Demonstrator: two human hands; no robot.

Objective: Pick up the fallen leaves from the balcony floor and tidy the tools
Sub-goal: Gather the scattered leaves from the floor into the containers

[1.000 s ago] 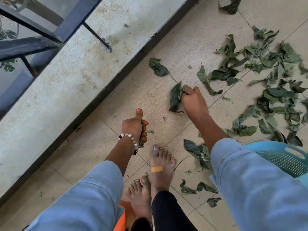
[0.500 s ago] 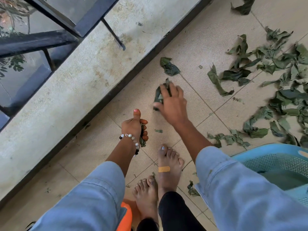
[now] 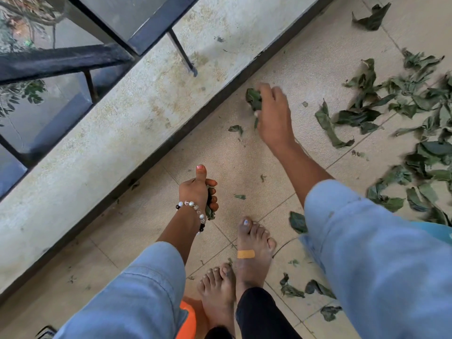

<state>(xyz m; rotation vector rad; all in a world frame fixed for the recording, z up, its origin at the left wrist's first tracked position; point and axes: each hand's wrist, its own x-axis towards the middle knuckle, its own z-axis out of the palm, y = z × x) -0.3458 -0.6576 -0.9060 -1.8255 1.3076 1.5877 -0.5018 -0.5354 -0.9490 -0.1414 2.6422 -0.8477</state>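
Note:
My right hand (image 3: pixel 272 113) reaches out over the tiled floor near the black kerb and holds dark green leaves (image 3: pixel 254 100) in its fingers. My left hand (image 3: pixel 199 189), with a bead bracelet on the wrist, hangs low with its thumb up and grips a few crumpled leaves (image 3: pixel 209 211). A large scatter of wilted green leaves (image 3: pixel 401 111) covers the tiles at the right. A small leaf (image 3: pixel 236 129) lies just left of my right hand. More leaves (image 3: pixel 297 222) lie by my right sleeve and near my feet.
A raised concrete ledge (image 3: pixel 127 123) with a dark metal railing (image 3: pixel 156 30) runs diagonally on the left. A blue plastic basket rim (image 3: pixel 440 231) shows at the right edge. My bare feet (image 3: pixel 252 250) stand at the bottom centre, beside an orange object (image 3: pixel 187 316).
My right hand, which took a leaf from the floor, has moved up and left to the leaf near the kerb and closed on it. My left hand has stayed in place.

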